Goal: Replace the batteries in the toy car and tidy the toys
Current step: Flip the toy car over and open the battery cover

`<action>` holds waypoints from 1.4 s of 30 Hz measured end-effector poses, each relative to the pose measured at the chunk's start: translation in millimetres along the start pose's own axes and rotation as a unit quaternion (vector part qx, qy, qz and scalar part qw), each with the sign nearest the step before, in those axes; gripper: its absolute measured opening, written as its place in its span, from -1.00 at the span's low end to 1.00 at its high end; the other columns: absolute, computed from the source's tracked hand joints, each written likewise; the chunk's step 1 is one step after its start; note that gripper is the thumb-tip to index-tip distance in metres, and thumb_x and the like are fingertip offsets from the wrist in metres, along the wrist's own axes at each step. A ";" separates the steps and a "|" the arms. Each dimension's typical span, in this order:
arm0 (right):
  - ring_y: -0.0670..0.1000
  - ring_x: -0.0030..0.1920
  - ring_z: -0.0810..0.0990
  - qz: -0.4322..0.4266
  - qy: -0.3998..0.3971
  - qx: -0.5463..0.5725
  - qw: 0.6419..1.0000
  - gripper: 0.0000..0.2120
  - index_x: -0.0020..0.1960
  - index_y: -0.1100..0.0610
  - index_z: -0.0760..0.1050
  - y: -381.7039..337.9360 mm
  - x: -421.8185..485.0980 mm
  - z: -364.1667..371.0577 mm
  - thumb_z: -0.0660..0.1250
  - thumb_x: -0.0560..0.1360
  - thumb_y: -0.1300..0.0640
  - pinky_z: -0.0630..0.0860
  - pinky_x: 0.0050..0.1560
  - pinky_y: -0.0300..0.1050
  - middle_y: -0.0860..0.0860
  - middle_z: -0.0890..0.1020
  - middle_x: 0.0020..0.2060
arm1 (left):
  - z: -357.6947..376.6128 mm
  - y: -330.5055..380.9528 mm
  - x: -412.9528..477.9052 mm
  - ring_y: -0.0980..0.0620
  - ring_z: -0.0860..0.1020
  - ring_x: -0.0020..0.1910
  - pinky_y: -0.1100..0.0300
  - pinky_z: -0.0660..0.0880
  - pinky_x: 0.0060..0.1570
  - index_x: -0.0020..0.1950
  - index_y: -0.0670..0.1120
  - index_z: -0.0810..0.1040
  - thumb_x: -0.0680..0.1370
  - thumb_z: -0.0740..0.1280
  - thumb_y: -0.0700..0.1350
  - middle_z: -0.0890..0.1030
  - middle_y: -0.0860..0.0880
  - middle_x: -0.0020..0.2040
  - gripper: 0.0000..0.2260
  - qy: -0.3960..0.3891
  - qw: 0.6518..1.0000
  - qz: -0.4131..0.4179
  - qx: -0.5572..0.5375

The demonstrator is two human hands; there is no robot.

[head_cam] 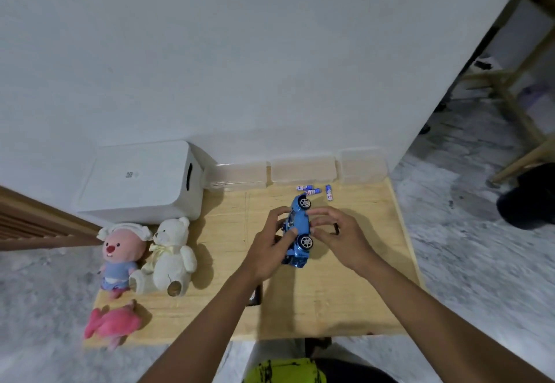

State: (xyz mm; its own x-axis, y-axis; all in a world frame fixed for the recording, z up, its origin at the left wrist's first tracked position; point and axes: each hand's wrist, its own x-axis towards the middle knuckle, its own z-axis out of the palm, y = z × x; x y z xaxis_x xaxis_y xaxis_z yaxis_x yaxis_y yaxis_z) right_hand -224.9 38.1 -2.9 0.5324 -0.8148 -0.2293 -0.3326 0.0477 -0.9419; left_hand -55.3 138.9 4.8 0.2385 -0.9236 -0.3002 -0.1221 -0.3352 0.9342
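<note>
Left hand (269,249) clamps toy car (299,222) | right hand (342,237) beside it, grip unclear | risk: car slips, scattering batteries (313,191) behind it

passable: table (345,298) front-right | blocked: plush toys (169,250) left; batteries (313,192) far

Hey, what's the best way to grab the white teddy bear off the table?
Judging by its pose, grip the white teddy bear round the torso, coming from the toy car side: it sits upright, the pink-faced plush crowds its other side and the white box stands behind.
</note>
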 end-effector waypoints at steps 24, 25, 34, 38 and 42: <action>-0.16 0.24 0.56 -0.003 -0.050 -0.018 0.999 -0.53 0.32 -0.31 0.34 -27.4 19.9 -26.0 0.45 0.52 -0.04 0.48 0.23 -0.11 -0.12 0.60 0.21 | -7.9 33.1 13.3 -0.15 0.70 0.10 -0.21 0.64 0.13 0.43 0.19 0.29 0.71 0.20 -0.24 0.56 -0.11 0.33 -0.60 -0.021 0.998 0.003 -0.051; -0.13 0.19 0.59 -0.001 -0.059 -0.015 0.998 -0.56 0.31 -0.28 0.35 -28.5 19.6 -26.4 0.44 0.54 -0.02 0.54 0.17 -0.12 -0.09 0.60 0.21 | -6.1 34.5 13.5 -0.14 0.71 0.11 -0.22 0.64 0.14 0.44 0.20 0.29 0.71 0.19 -0.24 0.56 -0.10 0.33 -0.59 -0.026 0.999 0.003 -0.045; -0.12 0.12 0.56 -0.061 -0.063 -0.146 0.985 -0.63 0.25 -0.33 0.36 -41.0 22.4 -34.0 0.40 0.53 -0.09 0.57 0.04 -0.02 -0.13 0.59 0.12 | 7.8 35.0 17.1 -0.01 0.71 0.07 -0.05 0.68 0.07 0.44 0.24 0.35 0.54 0.52 -0.12 0.61 -0.02 0.26 -0.42 -0.006 0.999 0.037 0.012; -0.10 0.02 0.56 -0.064 -0.081 -0.211 0.972 -0.58 0.27 -0.35 0.30 -47.2 22.1 -42.3 0.40 0.50 -0.14 0.55 0.06 0.04 -0.06 0.61 0.07 | 11.3 33.2 20.4 -0.06 0.71 0.06 -0.11 0.69 0.04 0.37 0.16 0.40 0.48 0.58 -0.19 0.61 -0.11 0.22 -0.42 0.001 0.999 0.022 -0.030; -0.06 0.03 0.57 -0.054 -0.044 -0.244 0.967 -0.54 0.32 -0.26 0.26 -58.3 21.1 -51.2 0.38 0.51 -0.19 0.53 0.07 0.00 -0.14 0.60 -0.01 | 15.8 31.9 23.2 -0.17 0.72 0.02 -0.13 0.69 0.02 0.31 0.15 0.41 0.47 0.57 -0.24 0.60 -0.09 0.24 -0.44 0.006 0.999 0.006 -0.050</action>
State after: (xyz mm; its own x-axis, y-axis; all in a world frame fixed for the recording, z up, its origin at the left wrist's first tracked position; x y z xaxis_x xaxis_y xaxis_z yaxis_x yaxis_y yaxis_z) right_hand -234.2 -11.4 59.8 0.6421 -0.7460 -0.1769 -0.5880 -0.3312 -0.7379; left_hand -68.9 103.9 24.6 0.2487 -0.9249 -0.2874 -0.0290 -0.3037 0.9523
